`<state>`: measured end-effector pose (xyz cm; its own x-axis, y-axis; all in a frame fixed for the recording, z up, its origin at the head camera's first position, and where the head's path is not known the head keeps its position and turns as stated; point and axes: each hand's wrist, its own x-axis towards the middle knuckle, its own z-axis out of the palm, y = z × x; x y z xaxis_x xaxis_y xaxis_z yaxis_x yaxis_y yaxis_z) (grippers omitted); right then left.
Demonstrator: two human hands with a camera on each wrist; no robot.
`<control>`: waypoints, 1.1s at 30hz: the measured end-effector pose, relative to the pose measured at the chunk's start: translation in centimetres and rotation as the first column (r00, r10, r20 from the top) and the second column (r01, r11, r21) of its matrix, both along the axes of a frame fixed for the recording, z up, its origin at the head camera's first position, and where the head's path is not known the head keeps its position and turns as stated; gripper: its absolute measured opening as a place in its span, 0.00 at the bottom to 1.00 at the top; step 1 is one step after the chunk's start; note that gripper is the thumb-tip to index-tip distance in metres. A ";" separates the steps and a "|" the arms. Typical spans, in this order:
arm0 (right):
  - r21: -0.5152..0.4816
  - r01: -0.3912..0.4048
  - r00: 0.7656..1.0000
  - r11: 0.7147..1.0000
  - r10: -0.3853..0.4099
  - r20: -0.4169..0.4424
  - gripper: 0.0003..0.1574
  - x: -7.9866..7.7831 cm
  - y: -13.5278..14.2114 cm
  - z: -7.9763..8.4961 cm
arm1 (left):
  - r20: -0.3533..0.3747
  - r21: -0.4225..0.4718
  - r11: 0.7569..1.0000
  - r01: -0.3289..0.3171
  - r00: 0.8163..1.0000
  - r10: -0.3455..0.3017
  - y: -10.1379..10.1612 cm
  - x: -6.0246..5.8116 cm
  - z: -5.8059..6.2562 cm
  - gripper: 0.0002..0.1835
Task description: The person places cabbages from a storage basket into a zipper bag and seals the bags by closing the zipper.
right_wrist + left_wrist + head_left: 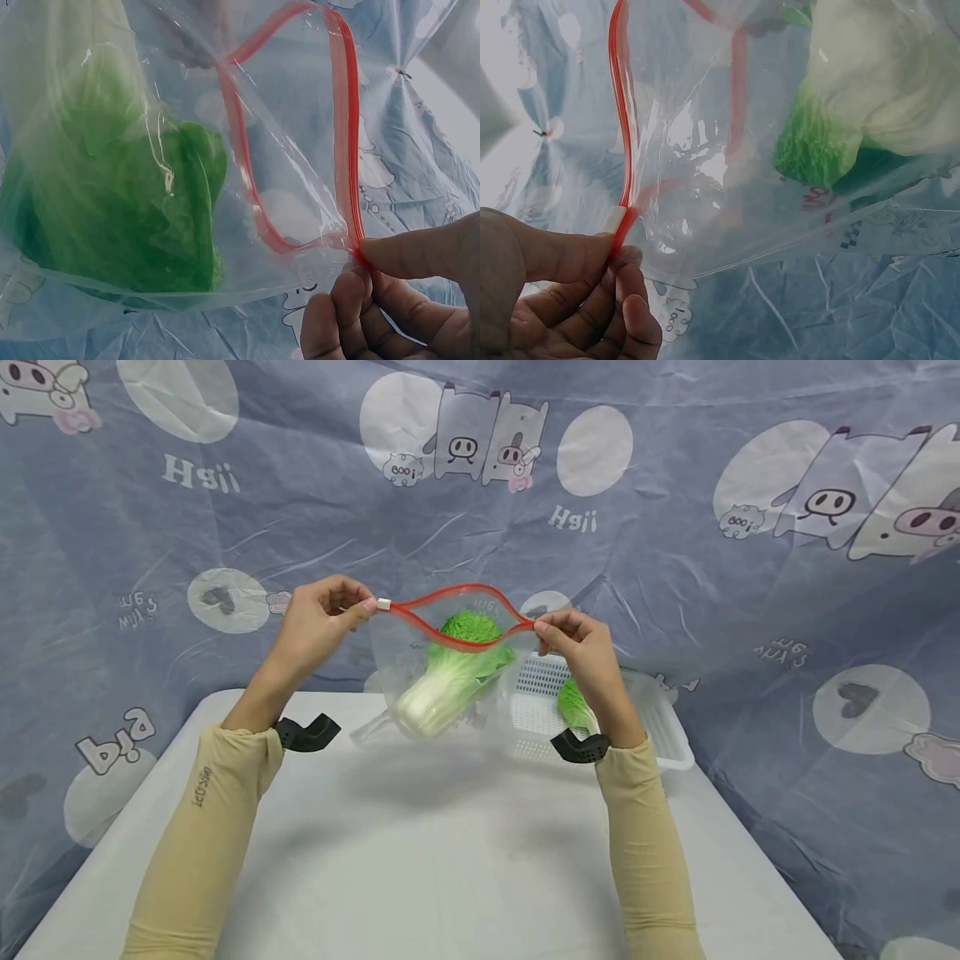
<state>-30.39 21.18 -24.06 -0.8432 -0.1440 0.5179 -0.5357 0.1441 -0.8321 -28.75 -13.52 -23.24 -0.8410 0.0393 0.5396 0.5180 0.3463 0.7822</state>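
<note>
A clear zip bag (491,693) with a red zip edge hangs above the table, its mouth spread apart in the middle. Inside it leans a napa cabbage (442,693), white base low at the left, green leaves up toward the mouth. My left hand (322,614) pinches the left end of the zip edge, beside a white slider (613,220). The opposite end is pinched between thumb and fingers of my right hand (581,647). Through the film, both wrist views show the cabbage's green leaves (112,202).
Behind my right hand, a white perforated basket (675,727) stands at the table's back right, holding another green leafy vegetable (573,703). The white table (435,877) reaches back to a blue-grey patterned cloth (315,518). Black wrist mounts sit on both forearms.
</note>
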 end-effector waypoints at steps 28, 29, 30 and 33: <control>0.110 -0.072 0.996 0.991 0.066 0.061 0.12 -1.3 -1.6 -0.2 | -0.009 -0.031 0.999 0.038 0.999 -0.038 0.0 0.0 -0.5 0.12; 0.116 -0.076 0.996 0.990 0.069 0.062 0.13 -1.5 -1.7 -0.4 | -0.009 -0.029 0.999 0.030 1.000 -0.030 -0.2 0.0 -0.7 0.12; 0.121 -0.073 0.995 0.990 0.065 0.070 0.14 -1.7 -1.7 -0.7 | -0.005 -0.024 0.999 0.022 1.000 -0.022 -0.5 0.0 -0.9 0.12; 0.139 -0.066 0.992 0.988 0.050 0.114 0.15 -2.6 -2.0 -1.7 | 0.002 -0.019 1.000 0.007 1.000 -0.007 -1.3 -0.1 -1.6 0.12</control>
